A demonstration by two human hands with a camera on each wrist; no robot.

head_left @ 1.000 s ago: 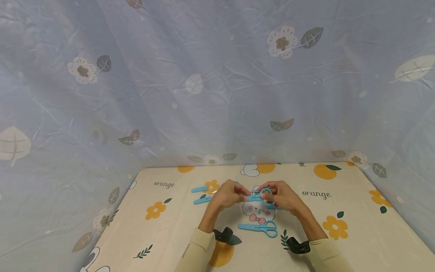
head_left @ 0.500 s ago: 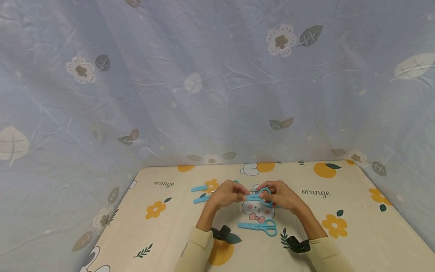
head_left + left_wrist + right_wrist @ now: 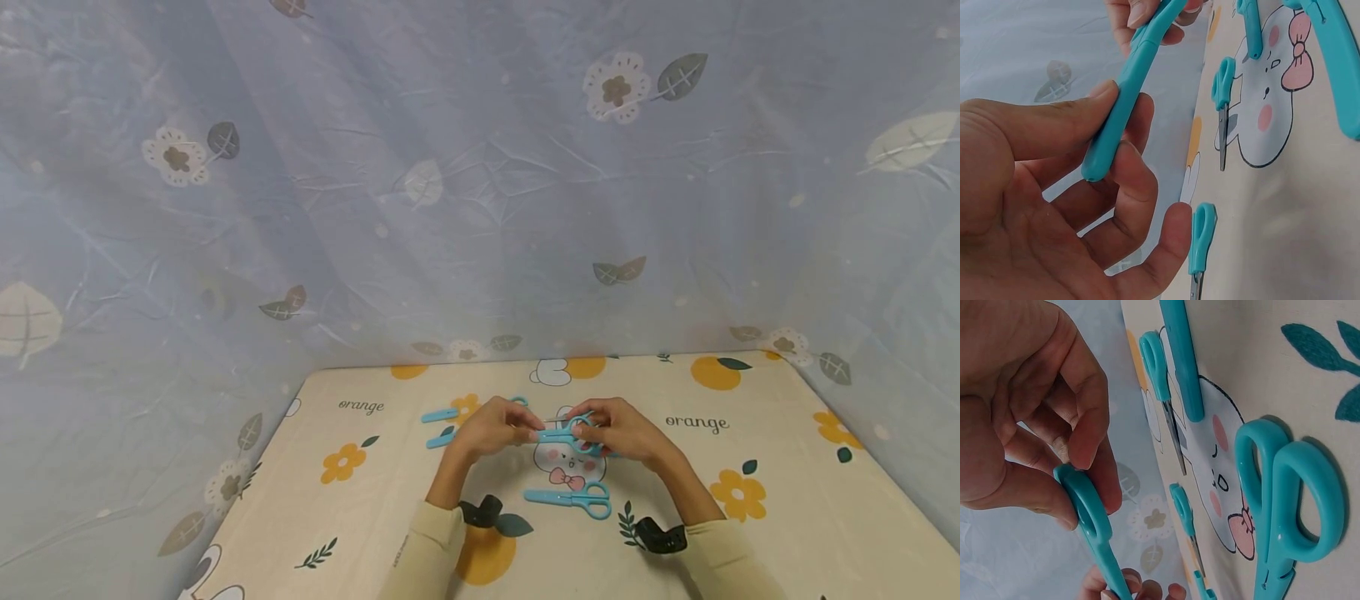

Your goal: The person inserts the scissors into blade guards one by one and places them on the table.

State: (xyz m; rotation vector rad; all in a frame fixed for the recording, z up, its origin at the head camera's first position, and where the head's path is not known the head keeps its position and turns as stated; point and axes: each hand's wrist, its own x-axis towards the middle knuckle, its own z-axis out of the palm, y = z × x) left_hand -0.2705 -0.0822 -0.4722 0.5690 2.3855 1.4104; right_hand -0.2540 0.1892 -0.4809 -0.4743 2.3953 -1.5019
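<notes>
Blue scissors (image 3: 566, 435), blades covered by a matching sheath (image 3: 1116, 119), are held above a cloth-covered counter (image 3: 382, 508) at center, handles to the right. At left, a far loose sheath (image 3: 439, 415) and a nearer loose sheath (image 3: 441, 440) lie beside each other near a printed yellow flower (image 3: 465, 407). The person's left hand (image 3: 491, 429), extending from a cream sleeve (image 3: 423, 554) with a black wrist device (image 3: 482, 511), pinches the covered tip between thumb and fingers, its other fingers loosely bent. On the counter's far side lie bare-bladed scissors (image 3: 1197, 262) and, to their right, another bare-bladed pair (image 3: 1223, 105), both with blades pointing left. On the near side, a sheathed pair (image 3: 567, 499) rests just nearer than the pink bow (image 3: 566, 479) of a printed rabbit, handles to the right. The right hand (image 3: 626, 429) grips a handle loop of the raised scissors between thumb and fingertips. Another sheath (image 3: 1182, 359) lies on the counter beneath that hand, mostly hidden in the head view. A pale blue drape (image 3: 480, 208), patterned with leaves and flowers, hangs along the far side.
</notes>
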